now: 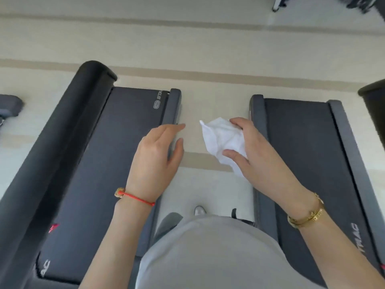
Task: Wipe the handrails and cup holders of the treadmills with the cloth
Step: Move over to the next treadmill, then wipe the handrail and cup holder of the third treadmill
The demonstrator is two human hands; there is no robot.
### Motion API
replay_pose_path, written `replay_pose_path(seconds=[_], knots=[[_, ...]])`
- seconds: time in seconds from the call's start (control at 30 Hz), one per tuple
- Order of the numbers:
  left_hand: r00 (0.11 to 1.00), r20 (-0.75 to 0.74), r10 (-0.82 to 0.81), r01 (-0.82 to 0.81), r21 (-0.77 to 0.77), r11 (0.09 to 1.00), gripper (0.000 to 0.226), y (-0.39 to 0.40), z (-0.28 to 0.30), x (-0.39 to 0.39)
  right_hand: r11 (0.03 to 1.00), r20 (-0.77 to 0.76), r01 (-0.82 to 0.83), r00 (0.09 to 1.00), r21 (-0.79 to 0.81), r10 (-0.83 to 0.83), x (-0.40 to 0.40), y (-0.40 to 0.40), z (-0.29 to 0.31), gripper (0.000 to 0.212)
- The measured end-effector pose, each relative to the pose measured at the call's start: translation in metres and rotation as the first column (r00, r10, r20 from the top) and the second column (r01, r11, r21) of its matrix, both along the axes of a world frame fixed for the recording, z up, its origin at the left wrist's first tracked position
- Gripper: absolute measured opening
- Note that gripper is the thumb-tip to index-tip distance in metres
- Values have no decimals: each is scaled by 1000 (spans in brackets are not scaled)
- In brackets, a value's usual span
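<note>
Cloth (224, 140), white and crumpled, sits in my right hand (253, 151) a little right of the frame's centre; my thumb and fingers curl round it and pinch it, and a loose corner sticks out toward the upper left. It hangs in the air above the strip of pale floor (208, 97) between the two machines, touching neither.

My left hand (158, 157) is just beside it, at centre left, holding nothing, fingers relaxed and slightly spread with the forefinger pointing toward the cloth. The two hands are near each other but apart. A red string bracelet (137, 198) circles my left wrist and a gold bracelet (307, 215) my right.

Under my left hand runs the left treadmill (100, 163), its dark belt stretching from lower left toward upper centre, with a thick black handrail (62, 126) along its left side. Under my right forearm lies the right treadmill (302, 142), with grey side rails on both edges of the belt. Another black rail end (373, 101) shows at the right edge of the frame.

At bottom centre is my grey top (208, 253), and just above it the tip of a light shoe (199, 210) on the floor. Tan stripes cross the floor in the upper half.
</note>
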State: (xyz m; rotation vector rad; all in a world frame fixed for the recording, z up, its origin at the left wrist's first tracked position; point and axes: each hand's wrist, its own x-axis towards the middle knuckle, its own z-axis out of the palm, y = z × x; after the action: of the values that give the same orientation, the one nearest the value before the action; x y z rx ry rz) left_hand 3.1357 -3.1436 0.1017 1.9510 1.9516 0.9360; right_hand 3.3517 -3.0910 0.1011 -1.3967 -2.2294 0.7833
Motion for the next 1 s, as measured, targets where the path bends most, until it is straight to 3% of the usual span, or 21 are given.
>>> replay_pose_path(seconds=[0.23,0.43,0.67,1.0], knots=[[960,-7,-279,279,2,960,30,88,-4,33,957,-44,283,957,-57,-286,37,23,4,54],[852,-4,-524,524,-6,852,30,164,-7,66,854,-38,520,853,-24,-521,57,40,6,54],[614,-34,-788,789,49,612,29,255,4,114,653,-43,755,656,62,-754,66,63,15,49],[228,-30,-973,970,93,224,29,331,14,193,244,-41,950,256,193,-966,76,92,22,48]])
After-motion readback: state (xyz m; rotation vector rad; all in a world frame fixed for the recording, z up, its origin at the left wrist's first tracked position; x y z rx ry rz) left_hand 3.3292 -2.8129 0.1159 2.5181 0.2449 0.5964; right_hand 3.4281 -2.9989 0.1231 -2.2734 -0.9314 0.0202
